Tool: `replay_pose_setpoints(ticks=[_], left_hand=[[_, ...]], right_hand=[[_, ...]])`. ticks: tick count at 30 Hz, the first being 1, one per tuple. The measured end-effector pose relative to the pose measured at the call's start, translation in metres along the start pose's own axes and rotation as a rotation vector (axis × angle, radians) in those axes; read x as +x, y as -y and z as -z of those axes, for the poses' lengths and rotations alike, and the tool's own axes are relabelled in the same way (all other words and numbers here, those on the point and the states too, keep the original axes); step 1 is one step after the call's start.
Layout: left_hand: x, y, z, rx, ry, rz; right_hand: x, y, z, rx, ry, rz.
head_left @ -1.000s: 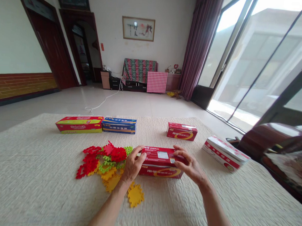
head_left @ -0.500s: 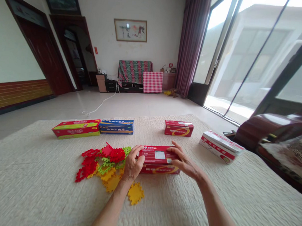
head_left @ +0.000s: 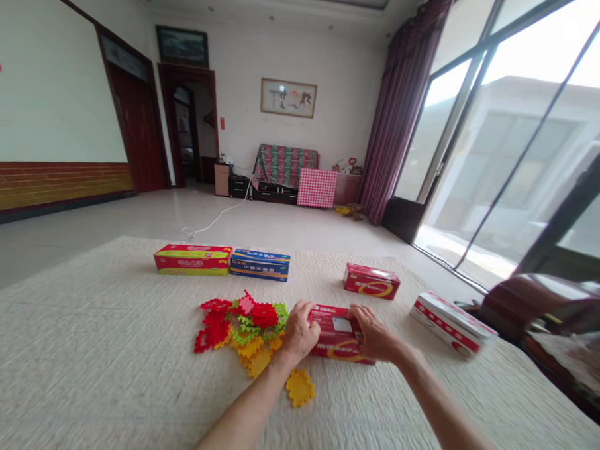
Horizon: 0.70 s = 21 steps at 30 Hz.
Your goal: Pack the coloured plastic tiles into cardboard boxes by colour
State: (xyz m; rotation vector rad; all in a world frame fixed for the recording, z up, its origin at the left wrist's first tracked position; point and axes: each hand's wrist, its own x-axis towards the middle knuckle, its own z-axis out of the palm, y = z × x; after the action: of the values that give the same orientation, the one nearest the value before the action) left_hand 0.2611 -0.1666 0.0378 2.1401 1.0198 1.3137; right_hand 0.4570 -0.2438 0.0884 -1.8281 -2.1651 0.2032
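A red cardboard box (head_left: 332, 346) with white print and a pale label lies lengthwise on the quilted cover. My left hand (head_left: 300, 331) grips its left end, thumb along the near upper edge and fingers over the top. On the right end, my right hand (head_left: 373, 334) is closed round the top and side, its fingers curled. Just left of my left hand is a loose pile of notched plastic pieces: red pieces (head_left: 215, 324), green pieces (head_left: 246, 330) and yellow pieces (head_left: 259, 364). A single yellow piece (head_left: 300, 388) lies apart, nearer to me, below my left forearm.
Beyond the pile stand a red-and-yellow box (head_left: 193, 260) and a blue box (head_left: 260, 266), end to end. A smaller red box (head_left: 371, 282) sits behind my right hand. Farther right is a white-and-red box (head_left: 452, 326), near a dark wooden armrest (head_left: 520, 301).
The view has tilted up and turned left, so everything appears farther right. My right hand's fingers have drawn in closer round the box's right end; my left hand stays on its left end.
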Motion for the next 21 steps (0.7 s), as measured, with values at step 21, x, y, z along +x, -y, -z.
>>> replay_pose_setpoints(ticks=[21], left_hand=[[0.057,0.095,0.122,0.222,0.008,-0.071]], right_hand=[[0.178,-0.030,0.001,-0.297,-0.151,-0.113]])
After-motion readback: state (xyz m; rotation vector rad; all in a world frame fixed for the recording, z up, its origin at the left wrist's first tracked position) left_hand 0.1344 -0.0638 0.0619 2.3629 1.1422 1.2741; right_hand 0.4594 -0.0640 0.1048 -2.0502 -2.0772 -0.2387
